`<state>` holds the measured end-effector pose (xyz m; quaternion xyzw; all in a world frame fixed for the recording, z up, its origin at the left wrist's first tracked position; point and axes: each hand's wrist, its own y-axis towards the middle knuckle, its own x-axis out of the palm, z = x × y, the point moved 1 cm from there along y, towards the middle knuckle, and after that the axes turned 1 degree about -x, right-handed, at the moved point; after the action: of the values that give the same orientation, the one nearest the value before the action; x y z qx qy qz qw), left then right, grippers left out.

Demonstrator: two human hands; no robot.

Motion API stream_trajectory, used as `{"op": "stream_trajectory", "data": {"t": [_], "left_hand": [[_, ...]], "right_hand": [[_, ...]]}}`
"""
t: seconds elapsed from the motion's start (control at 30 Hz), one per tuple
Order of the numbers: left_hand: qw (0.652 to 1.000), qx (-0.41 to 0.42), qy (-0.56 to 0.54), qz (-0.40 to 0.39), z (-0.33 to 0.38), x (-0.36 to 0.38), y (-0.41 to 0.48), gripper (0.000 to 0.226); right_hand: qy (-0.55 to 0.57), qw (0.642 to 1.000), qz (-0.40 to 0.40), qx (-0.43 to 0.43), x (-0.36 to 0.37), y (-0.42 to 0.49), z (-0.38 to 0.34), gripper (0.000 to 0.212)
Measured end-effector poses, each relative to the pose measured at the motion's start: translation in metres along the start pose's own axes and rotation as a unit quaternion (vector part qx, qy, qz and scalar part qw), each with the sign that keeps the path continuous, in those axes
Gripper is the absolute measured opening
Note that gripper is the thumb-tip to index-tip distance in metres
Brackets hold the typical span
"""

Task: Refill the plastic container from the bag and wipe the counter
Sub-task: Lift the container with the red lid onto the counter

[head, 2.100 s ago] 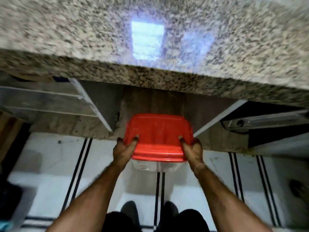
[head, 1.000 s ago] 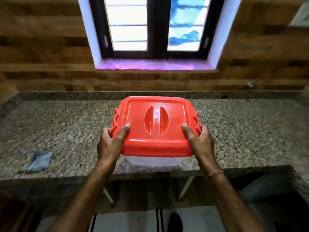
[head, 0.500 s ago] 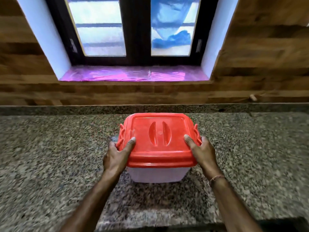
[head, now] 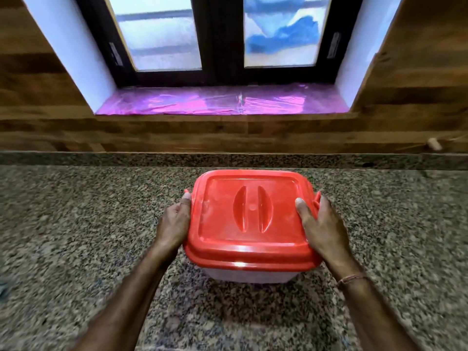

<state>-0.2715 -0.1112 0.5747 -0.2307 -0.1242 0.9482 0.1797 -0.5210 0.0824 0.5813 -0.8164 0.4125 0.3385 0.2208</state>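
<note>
Head view: translucent container (head: 249,276), red lid (head: 250,216)

Dark-framed window (head: 222,34) above wooden wall (head: 177,133)

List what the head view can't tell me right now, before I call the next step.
1. Contents of the plastic container: the red lid covers it, and the cloudy wall shows nothing.
2. Fingers of the left hand and right hand: hidden past the container's sides; only thumbs show.
3. The bag: nowhere in the head view.
4. A dark thing on the counter: cut off by the left edge.
</note>
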Motion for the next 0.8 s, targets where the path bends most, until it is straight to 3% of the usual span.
{"op": "stream_trajectory", "data": {"t": [0.1,0.23,0.33,0.4,0.47,0.6,0.7,0.8], "left_hand": [[0.991,-0.082,-0.108,-0.024,-0.017,-0.003,0.006,0.069],[0.964,-0.138,-0.208,-0.09,-0.029,-0.002,0.006,0.034],[0.983,-0.038,-0.173,-0.037,-0.005,-0.002,0.006,0.051],[0.983,0.02,-0.161,-0.083,0.012,0.001,0.0,0.064],[0.985,0.046,-0.13,-0.108,0.02,0.006,-0.007,0.071],[0.988,0.067,-0.115,-0.082,0.016,0.011,-0.004,0.078],[0.989,0.061,-0.114,-0.076,0.013,0.009,0.001,0.08],[0.986,0.071,-0.122,-0.084,0.013,0.011,-0.001,0.08]], "right_hand": [[0.005,1.0,-0.021,0.01,0.001,0.003,0.002,0.071],[0.027,0.999,-0.023,0.013,0.001,0.003,0.0,0.063],[0.065,0.997,-0.02,0.041,0.001,0.005,0.0,0.06],[0.124,0.99,-0.015,0.066,0.003,0.006,0.003,0.069],[0.176,0.98,0.001,0.094,0.006,0.005,0.006,0.074],[0.236,0.962,0.014,0.14,0.006,0.01,0.015,0.074],[0.303,0.934,0.0,0.191,0.005,0.01,0.029,0.056],[0.227,0.964,0.062,0.126,-0.003,0.003,0.02,0.041]]}}
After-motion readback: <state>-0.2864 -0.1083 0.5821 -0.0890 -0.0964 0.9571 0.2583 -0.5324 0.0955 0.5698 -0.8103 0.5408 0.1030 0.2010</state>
